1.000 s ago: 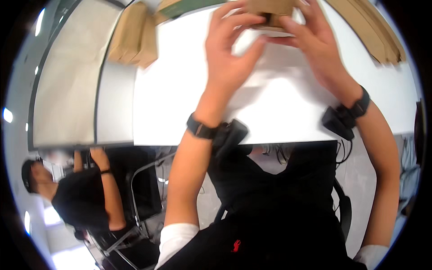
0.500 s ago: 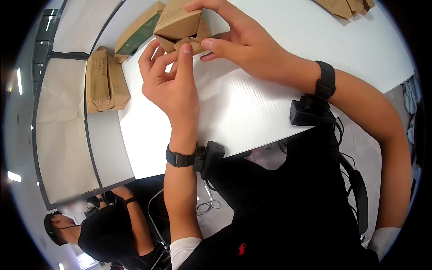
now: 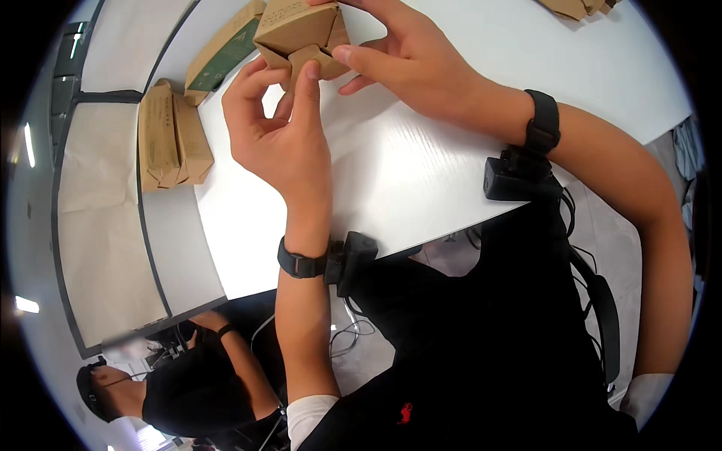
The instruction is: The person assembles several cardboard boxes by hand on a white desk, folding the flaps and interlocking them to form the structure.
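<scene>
A small brown cardboard box is between my two hands at the top of the view, its folded end turned toward me. My left hand pinches the flap at that end, thumb in front and fingers behind. Around the box's right side my right hand is closed, its thumb at the corner beside the flap and its upper fingers on top. The top of the box is cut off by the frame's edge.
On the white table, brown boxes and a brown-and-green box stand along the left partition. Another brown package lies far right. Beyond the partition a person in black sits at the lower left.
The end flap now lies flatter over the box's opening, with my left thumb on it. The box and both hands sit slightly higher and further left in view.
</scene>
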Action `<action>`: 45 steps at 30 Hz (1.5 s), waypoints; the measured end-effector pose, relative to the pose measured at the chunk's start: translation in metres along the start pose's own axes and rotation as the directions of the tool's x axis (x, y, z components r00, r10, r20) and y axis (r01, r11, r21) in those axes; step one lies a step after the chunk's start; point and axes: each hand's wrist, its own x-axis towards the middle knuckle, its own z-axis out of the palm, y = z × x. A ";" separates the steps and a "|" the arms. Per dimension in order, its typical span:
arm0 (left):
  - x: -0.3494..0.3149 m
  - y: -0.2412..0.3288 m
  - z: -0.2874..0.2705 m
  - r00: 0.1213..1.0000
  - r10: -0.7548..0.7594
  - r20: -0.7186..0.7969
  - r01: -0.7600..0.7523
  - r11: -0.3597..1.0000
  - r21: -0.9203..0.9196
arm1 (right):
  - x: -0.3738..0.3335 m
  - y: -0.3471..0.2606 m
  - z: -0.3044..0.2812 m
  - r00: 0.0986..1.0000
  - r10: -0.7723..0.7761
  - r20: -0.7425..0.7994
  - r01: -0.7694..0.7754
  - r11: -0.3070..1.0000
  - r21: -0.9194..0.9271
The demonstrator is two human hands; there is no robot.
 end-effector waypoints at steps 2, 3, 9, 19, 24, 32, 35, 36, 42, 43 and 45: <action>0.000 -0.001 0.000 0.999 -0.028 -0.029 0.024 0.991 -0.133 | 0.000 0.004 0.001 1.000 -0.019 -0.019 0.019 1.000 -0.007; 0.001 -0.002 -0.004 0.999 -0.041 -0.007 0.041 0.998 -0.051 | 0.002 0.006 0.000 0.998 -0.058 0.001 0.058 0.998 -0.025; 0.001 -0.003 -0.005 0.999 -0.039 0.004 0.039 0.998 0.057 | -0.002 0.000 -0.001 0.997 -0.066 0.034 0.068 0.997 -0.048; 0.001 -0.008 -0.009 0.998 0.003 0.061 0.001 0.998 -0.061 | 0.001 -0.005 0.000 0.996 -0.088 -0.014 0.085 0.985 -0.151; 0.002 -0.015 -0.005 0.966 0.148 0.213 -0.148 0.989 -0.015 | 0.002 -0.005 -0.005 0.997 -0.030 -0.070 0.020 0.991 -0.136; 0.014 -0.026 -0.016 0.951 0.243 0.194 -0.307 0.824 0.475 | 0.006 0.033 -0.009 0.989 -0.118 0.087 0.145 0.875 -0.462; 0.029 -0.025 -0.038 0.983 0.170 0.074 -0.181 0.790 0.585 | 0.006 0.027 -0.005 0.998 -0.017 0.054 0.041 0.877 -0.479; 0.030 -0.029 -0.044 0.984 0.171 0.043 -0.162 0.781 0.604 | 0.008 0.029 -0.012 0.998 -0.021 0.059 0.046 0.875 -0.482; 0.005 -0.017 -0.111 0.985 -0.155 -0.079 0.172 0.793 0.584 | 0.034 -0.009 -0.064 0.953 -0.291 -0.079 0.027 0.345 -0.938; 0.001 -0.014 -0.119 0.975 -0.222 -0.026 0.180 0.710 0.680 | 0.037 -0.013 -0.089 0.903 -0.428 -0.034 0.005 0.089 -0.996; -0.005 -0.005 -0.141 0.930 -0.359 -0.077 0.305 0.640 0.705 | 0.045 -0.043 -0.113 0.918 -0.347 -0.191 -0.224 -0.059 -0.973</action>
